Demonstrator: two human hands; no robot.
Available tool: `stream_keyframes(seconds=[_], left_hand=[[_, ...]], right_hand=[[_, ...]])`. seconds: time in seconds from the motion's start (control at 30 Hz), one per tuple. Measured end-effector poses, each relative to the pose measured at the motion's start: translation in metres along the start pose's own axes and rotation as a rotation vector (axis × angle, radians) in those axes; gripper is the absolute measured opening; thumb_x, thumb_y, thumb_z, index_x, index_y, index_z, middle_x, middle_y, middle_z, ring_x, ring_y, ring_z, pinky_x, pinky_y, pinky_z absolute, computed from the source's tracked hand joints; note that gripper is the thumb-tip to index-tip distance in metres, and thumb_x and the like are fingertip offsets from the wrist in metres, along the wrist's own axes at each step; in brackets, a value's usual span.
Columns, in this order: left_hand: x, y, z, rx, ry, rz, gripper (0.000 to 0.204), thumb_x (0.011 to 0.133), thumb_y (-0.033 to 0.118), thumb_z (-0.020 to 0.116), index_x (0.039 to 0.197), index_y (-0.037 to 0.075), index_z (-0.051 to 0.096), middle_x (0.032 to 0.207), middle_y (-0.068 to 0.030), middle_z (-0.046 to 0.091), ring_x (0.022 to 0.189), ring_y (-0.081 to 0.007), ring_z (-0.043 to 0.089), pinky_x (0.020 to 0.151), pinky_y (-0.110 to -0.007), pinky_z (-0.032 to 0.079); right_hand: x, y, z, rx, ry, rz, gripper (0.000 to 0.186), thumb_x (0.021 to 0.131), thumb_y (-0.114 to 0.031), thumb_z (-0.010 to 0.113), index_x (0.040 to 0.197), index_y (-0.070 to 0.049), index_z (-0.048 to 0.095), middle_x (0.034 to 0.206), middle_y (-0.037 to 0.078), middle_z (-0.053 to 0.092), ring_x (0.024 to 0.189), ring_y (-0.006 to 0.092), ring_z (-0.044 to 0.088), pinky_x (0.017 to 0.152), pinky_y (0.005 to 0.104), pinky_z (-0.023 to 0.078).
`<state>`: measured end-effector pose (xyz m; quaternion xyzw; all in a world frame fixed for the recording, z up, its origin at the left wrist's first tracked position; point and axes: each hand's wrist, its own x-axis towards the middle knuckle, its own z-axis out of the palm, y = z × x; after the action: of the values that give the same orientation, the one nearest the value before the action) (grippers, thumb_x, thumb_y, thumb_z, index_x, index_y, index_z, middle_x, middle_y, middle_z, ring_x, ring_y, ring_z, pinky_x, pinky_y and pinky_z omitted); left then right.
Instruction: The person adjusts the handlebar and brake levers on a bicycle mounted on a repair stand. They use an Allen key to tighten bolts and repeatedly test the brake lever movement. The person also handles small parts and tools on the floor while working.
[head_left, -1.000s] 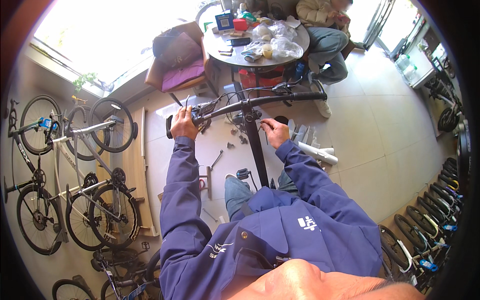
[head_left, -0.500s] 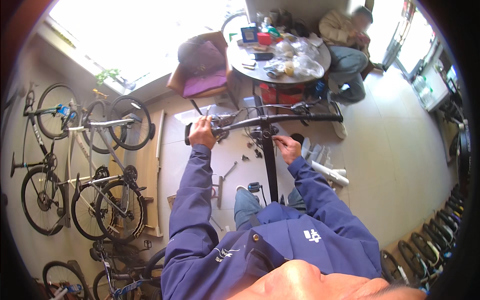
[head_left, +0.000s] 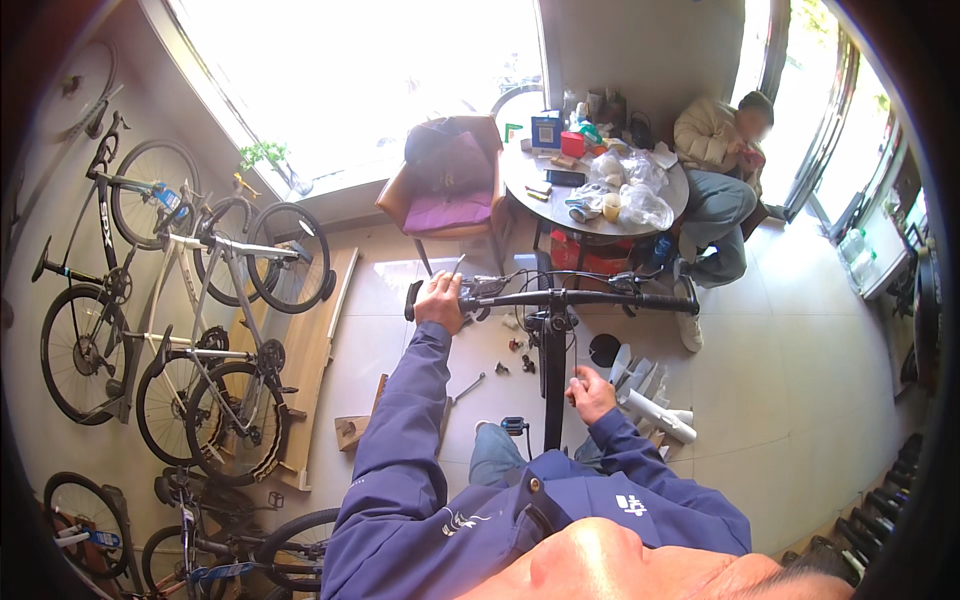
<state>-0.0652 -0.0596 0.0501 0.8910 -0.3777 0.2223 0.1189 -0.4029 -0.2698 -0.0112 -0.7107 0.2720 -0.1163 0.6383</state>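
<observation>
My left hand (head_left: pixel 440 302) is wrapped around the left end of a black bicycle handlebar (head_left: pixel 590 298), beside a silver lever with a thin upright piece. Lower, my right hand (head_left: pixel 590 393) pinches what looks like a thin dark cable running down from the stem (head_left: pixel 557 320), just right of the black frame tube (head_left: pixel 553 395). The bike's pedal (head_left: pixel 514 425) shows low between my legs. Small dark parts (head_left: pixel 516 345) and a wrench (head_left: pixel 468 388) lie on the floor left of the tube. A white roll (head_left: pixel 655 415) lies right of my right hand among wrapping pieces.
Bicycles (head_left: pixel 190 350) line the left side along wooden boards (head_left: pixel 322 365); more wheels (head_left: pixel 875 525) stand lower right. Ahead are a chair (head_left: pixel 420 180) and a cluttered round table (head_left: pixel 540 200), with a seated person (head_left: pixel 715 190) beside it. A counter (head_left: pixel 865 255) is at right.
The view has tilted, so the room sits lower in the picture. My right hand has moved down the tube, away from the stem. My left hand stays on the bar, which looks straighter.
</observation>
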Motion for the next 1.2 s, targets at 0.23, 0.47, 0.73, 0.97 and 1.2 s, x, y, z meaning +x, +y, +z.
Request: stream_keyframes(seconds=[0.23, 0.47, 0.73, 0.97, 1.2], left_hand=[[-0.001, 0.0, 0.003, -0.017, -0.021, -0.016, 0.066, 0.076, 0.01, 0.078, 0.141, 0.012, 0.068, 0.147, -0.0085, 0.065, 0.144, -0.0273, 0.057, 0.118, -0.04, 0.049], [-0.002, 0.003, -0.001, -0.049, -0.009, -0.026, 0.066, 0.073, 0.01, 0.079, 0.139, 0.013, 0.068, 0.143, -0.0076, 0.066, 0.143, -0.0272, 0.058, 0.116, -0.039, 0.052], [0.005, 0.007, 0.0, -0.052, -0.03, -0.034, 0.083, 0.061, 0.014, 0.091, 0.141, 0.014, 0.067, 0.147, -0.0069, 0.064, 0.146, -0.0268, 0.055, 0.117, -0.038, 0.051], [0.008, 0.015, 0.002, -0.015, -0.08, -0.051, 0.084, 0.065, 0.014, 0.092, 0.144, 0.014, 0.066, 0.15, -0.0068, 0.062, 0.148, -0.0259, 0.053, 0.118, -0.038, 0.05], [0.001, 0.012, 0.0, 0.018, -0.112, -0.024, 0.093, 0.063, 0.027, 0.098, 0.148, 0.012, 0.063, 0.152, -0.0088, 0.061, 0.148, -0.0278, 0.052, 0.119, -0.039, 0.049]], right_hand=[[-0.008, -0.082, -0.04, -0.195, -0.24, -0.311, 0.039, 0.092, -0.01, 0.083, 0.127, -0.001, 0.068, 0.088, 0.006, 0.076, 0.076, 0.0124, 0.071, 0.072, 0.0283, 0.059], [0.039, -0.126, -0.057, -0.428, -0.169, -0.676, 0.008, 0.1, -0.011, 0.074, 0.1, -0.004, 0.072, 0.081, 0.01, 0.075, 0.071, 0.0156, 0.074, 0.063, 0.0321, 0.058], [0.169, -0.147, -0.038, -0.29, -0.029, -0.247, 0.029, 0.104, -0.027, 0.074, 0.089, -0.002, 0.072, 0.065, 0.006, 0.07, 0.053, 0.0109, 0.066, 0.051, 0.0299, 0.052], [0.116, -0.08, -0.038, -0.442, 0.065, -0.423, 0.028, 0.101, -0.032, 0.073, 0.096, -0.004, 0.072, 0.071, 0.014, 0.071, 0.069, 0.0302, 0.076, 0.065, 0.0426, 0.056], [0.101, -0.054, -0.022, 0.024, -0.001, -0.121, 0.019, 0.111, -0.019, 0.062, 0.112, -0.003, 0.073, 0.072, 0.003, 0.07, 0.057, 0.0084, 0.064, 0.053, 0.0267, 0.053]])
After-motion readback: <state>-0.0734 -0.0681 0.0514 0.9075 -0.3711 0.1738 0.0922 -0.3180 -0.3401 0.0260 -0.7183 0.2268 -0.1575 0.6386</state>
